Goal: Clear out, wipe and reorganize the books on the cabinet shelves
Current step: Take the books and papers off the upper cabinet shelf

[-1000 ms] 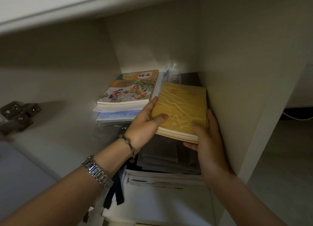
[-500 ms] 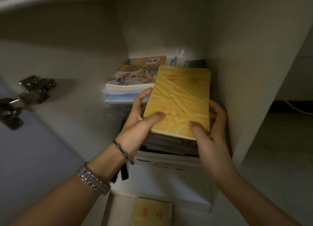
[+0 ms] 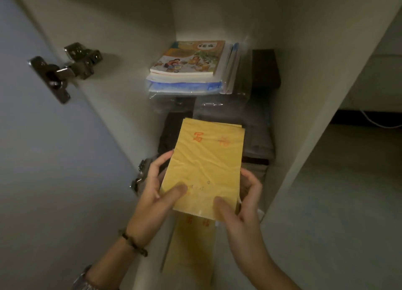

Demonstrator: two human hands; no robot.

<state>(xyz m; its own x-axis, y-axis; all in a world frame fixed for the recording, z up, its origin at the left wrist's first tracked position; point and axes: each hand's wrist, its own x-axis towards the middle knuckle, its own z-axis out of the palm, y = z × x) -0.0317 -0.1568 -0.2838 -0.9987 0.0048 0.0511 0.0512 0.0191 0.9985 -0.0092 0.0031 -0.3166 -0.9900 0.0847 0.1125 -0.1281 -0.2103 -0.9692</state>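
I hold a thin stack of yellow exercise books (image 3: 206, 165) with red characters on the cover, out in front of the cabinet shelf. My left hand (image 3: 155, 194) grips its left edge, thumb on the cover. My right hand (image 3: 243, 207) grips the lower right corner, thumb on top. Another yellow exercise book (image 3: 191, 248) lies lower down, under my hands. At the back of the shelf lies a pile of textbooks (image 3: 189, 61) with a colourful illustrated cover on top. Dark folders (image 3: 256, 142) lie stacked in front of that pile.
The open cabinet door (image 3: 43, 159) stands at the left with two metal hinges (image 3: 65, 70). The cabinet's right side panel (image 3: 304, 94) is close to my right hand. Clear plastic sleeves (image 3: 206, 100) lie under the textbooks. Bare floor (image 3: 348, 202) lies to the right.
Both hands have drawn the yellow exercise books off the dark stack, out of the shelf and toward me. My view has tilted down, showing a second yellow book below.
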